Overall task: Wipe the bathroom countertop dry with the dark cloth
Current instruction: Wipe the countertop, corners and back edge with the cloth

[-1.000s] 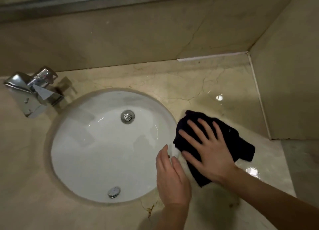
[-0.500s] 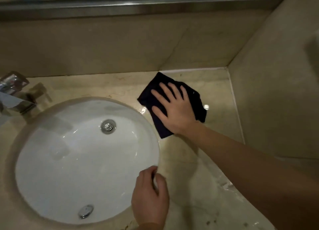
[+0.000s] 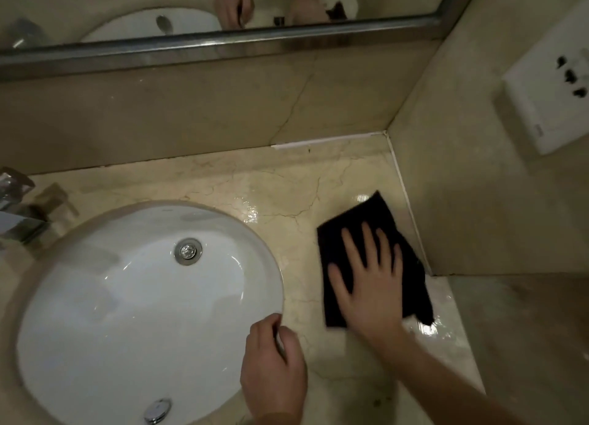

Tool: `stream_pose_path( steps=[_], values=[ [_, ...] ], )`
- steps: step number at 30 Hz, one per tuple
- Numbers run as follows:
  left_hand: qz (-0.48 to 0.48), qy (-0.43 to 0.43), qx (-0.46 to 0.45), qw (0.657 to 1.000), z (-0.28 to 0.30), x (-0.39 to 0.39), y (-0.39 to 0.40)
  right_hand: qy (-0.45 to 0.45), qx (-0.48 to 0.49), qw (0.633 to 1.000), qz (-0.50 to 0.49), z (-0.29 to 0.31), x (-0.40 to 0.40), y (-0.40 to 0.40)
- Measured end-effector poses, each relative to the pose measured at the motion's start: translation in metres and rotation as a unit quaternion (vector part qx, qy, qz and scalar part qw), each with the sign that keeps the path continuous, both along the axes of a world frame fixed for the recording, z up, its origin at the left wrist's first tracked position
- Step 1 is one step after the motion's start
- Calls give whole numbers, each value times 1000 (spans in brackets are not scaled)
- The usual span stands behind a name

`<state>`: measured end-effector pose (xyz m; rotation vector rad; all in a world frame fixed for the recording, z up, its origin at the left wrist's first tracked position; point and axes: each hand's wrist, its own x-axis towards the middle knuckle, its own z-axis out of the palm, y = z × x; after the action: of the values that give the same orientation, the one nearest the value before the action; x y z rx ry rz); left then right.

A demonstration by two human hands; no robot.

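My left hand (image 3: 274, 370) rests at the sink's (image 3: 95, 313) near rim, fingers loosely curled, grasping nothing. Just beyond it to the right, my right hand (image 3: 369, 284) presses flat, fingers spread, on the dark cloth (image 3: 366, 214), which lies on the wet worktop (image 3: 287, 182) beside the side wall. Farther off, past both hands, hangs the mirror (image 3: 95, 7).
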<state>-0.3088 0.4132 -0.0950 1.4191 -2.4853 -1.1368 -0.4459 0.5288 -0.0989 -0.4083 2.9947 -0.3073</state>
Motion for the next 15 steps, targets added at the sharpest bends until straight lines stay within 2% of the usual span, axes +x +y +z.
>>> stream_pose_path(
  steps=[2,5,9,15],
  values=[
    [-7,6,0,1000,2,-1,0,-23,10,999,24,1,47,7],
    [-8,9,-7,1000,3,-1,0,-40,25,998,38,-1,61,10],
    [-15,-3,-8,1000,3,-3,0,-26,32,995,94,-1,22,2],
    [-6,-5,0,1000,2,-1,-1,-20,40,997,56,-4,-91,-52]
  ],
)
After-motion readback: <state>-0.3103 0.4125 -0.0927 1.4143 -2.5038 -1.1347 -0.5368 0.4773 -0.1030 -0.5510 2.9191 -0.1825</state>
